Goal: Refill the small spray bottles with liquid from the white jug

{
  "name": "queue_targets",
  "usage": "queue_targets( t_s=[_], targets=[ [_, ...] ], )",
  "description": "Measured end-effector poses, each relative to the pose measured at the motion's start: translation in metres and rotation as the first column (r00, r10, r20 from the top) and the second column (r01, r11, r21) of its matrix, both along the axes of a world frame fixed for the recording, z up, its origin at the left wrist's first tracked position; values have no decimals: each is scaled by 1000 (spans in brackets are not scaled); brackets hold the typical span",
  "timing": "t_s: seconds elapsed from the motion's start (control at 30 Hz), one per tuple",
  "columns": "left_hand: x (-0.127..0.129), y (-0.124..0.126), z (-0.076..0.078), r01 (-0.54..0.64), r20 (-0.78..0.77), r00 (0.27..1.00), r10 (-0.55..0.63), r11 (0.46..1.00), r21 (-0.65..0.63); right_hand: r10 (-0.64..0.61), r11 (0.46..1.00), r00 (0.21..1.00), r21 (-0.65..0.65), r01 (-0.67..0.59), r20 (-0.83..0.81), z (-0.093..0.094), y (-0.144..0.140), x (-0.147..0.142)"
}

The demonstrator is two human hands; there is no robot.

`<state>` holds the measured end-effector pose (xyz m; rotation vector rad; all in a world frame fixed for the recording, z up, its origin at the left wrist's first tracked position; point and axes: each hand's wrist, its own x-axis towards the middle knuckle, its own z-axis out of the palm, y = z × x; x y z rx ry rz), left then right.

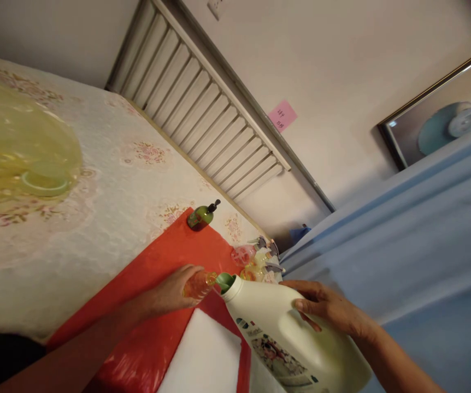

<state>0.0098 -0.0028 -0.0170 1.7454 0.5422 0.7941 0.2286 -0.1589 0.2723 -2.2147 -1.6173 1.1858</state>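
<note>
My right hand (321, 305) is wrapped round the handle of a large pale-green detergent jug (276, 322), tilted so that its uncapped mouth points left. A green spout shows inside that mouth. My left hand (178, 286) holds a small clear bottle (200, 285) with an orange look, its neck right at the spout. Whether liquid is flowing between them I cannot tell. Below the two lies a white foam-like block (206, 355) on a red sheet (149, 278). The jug hides part of the block's right side.
A green pump bottle (200, 217) stands at the red sheet's far corner. Several clear spray bottles (246, 254) are grouped behind the jug. On the left of the floral tablecloth (112, 218) sits a translucent yellow basin (26, 142). A radiator (202, 103) lines the wall; blue curtain cloth (424, 234) hangs at right.
</note>
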Motion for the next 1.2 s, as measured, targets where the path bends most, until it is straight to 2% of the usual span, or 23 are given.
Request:
queue_targets(
  t_s=[0.27, 0.43, 0.6, 0.9, 1.2],
  targets=[
    [1, 0, -4, 38, 8, 999, -38, 999, -34, 7, 1000, 1000, -9, -7, -21, 1, 1, -1],
    [0, 1, 1, 51, -2, 999, -51, 998, -33, 1, 1000, 1000, -11, -1, -11, 1, 1, -3],
    [-2, 0, 5, 39, -15, 999, -40, 999, -36, -12, 1000, 1000, -12, 12, -11, 1, 1, -3],
    [0, 0, 2, 3, -15, 1000, -4, 1000, -17, 14, 1000, 1000, -4, -15, -17, 1, 1, 1],
    [2, 1, 2, 31, -10, 999, -31, 999, -20, -6, 1000, 1000, -2, 6, -14, 2, -5, -2]
  ],
)
